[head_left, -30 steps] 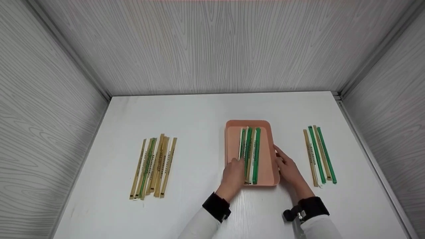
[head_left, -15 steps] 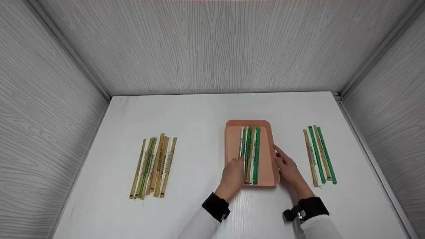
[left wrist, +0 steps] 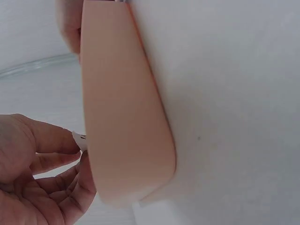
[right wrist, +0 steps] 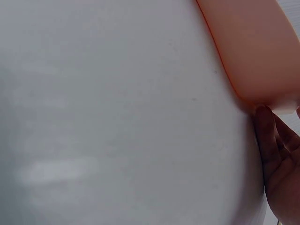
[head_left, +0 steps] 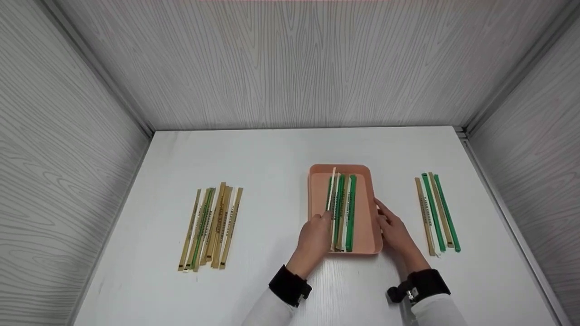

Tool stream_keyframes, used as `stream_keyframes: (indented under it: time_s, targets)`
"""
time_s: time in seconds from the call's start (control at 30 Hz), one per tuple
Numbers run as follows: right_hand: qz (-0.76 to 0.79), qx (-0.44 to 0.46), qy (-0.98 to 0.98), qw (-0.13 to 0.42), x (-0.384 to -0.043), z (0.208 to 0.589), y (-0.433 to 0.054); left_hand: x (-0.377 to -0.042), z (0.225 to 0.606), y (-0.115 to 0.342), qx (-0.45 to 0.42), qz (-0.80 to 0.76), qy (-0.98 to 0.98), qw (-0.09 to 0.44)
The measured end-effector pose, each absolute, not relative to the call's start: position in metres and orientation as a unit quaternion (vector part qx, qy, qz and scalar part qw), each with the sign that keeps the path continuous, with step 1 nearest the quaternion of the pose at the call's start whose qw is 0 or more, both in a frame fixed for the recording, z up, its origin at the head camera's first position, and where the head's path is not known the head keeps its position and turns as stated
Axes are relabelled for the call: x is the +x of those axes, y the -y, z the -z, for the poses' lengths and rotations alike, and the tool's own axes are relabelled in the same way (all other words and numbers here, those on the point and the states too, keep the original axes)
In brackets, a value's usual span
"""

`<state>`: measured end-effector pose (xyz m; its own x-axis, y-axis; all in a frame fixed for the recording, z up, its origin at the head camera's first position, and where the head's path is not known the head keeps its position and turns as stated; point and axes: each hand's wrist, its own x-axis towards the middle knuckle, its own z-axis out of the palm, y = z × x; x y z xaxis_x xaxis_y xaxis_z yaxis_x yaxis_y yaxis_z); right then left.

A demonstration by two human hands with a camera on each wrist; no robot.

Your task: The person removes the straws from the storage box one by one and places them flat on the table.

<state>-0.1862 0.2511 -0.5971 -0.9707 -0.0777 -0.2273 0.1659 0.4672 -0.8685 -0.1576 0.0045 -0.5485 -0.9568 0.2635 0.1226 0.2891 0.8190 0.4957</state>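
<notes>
Left hand pinches a pale wrapped stick by the left edge of the pink tray. Right hand touches the tray's outer right wall; cannot tell if its fingers pinch. Open tabletop borders both sides.

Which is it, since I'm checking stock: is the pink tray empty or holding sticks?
Holding sticks: in the head view, green and tan ones lie inside the pink tray, leaving its right side bare.
</notes>
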Motion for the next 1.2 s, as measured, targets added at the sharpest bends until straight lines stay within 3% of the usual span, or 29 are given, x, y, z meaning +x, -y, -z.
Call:
stream_keyframes:
  time_s: [0.63, 1.2]
  targets:
    - [0.525, 0.022, -0.843, 0.117, -0.186, 0.600, -0.250, -0.157, 0.546, 0.085, 0.003, 0.288, 0.956, 0.064]
    - [0.517, 0.023, -0.847, 0.121, -0.186, 0.599, -0.251, -0.139, 0.549, 0.163, 0.128, 0.300, 0.945, 0.021]
